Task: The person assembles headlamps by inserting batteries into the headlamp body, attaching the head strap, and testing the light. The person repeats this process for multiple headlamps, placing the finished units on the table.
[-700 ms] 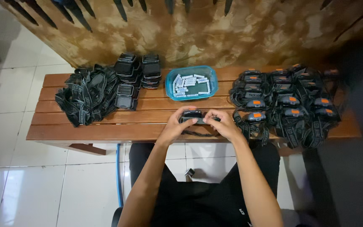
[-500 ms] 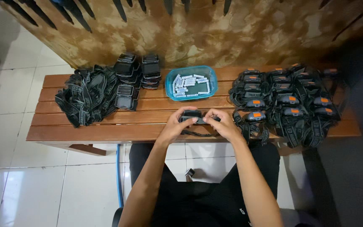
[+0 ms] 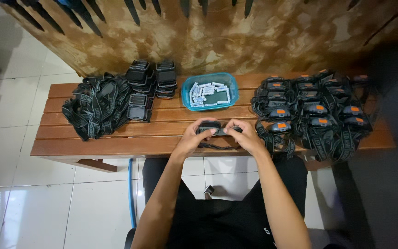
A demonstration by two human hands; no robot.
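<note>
At the near edge of a slatted wooden bench [image 3: 116,145], seen from the head camera, both hands meet over a small black headlamp [image 3: 209,127]. The left hand [image 3: 194,137] curls its fingers around the lamp's left end, and the right hand [image 3: 244,136] grips its right end, thumbs toward each other. A dark strap [image 3: 215,147] trails from the lamp onto the bench just beneath the hands. Just right of the right hand lies a pile of strapped headlamps with orange buttons [image 3: 316,113]. Farther back, at the middle of the bench, stands a blue plastic tray [image 3: 210,91] holding small pale batteries. Left of it are stacks of black lamp housings [image 3: 150,83], and at the far left a heap of loose black headbands [image 3: 95,105].
</note>
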